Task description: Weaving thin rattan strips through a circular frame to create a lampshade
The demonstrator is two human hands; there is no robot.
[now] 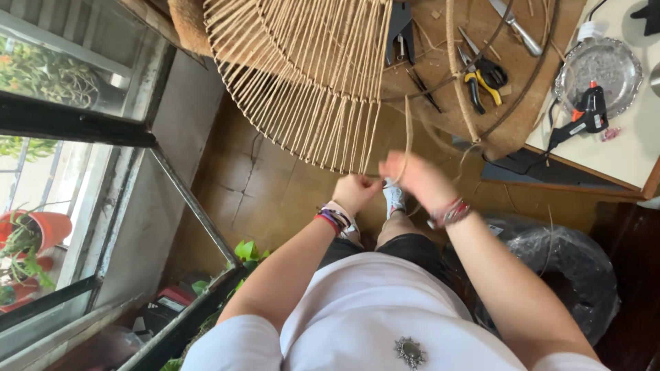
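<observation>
A large round frame wound with tan cord [302, 75] hangs out over the edge of a burlap-covered table. Just below its lower rim, my left hand [355, 191] is closed on a strand of the cord. My right hand [416, 177] is beside it, pinching the same tan cord [408, 130], which runs up from my fingers toward the frame. Both wrists wear bracelets. My hands are close together, almost touching.
On the table lie yellow-handled pliers [481, 77], a black tool [399, 27], a knife [517, 26], a glue gun [583, 115] and a silver tray [608, 65]. A black plastic bag [570, 264] sits at right. Open window panes and potted plants [27, 240] are at left.
</observation>
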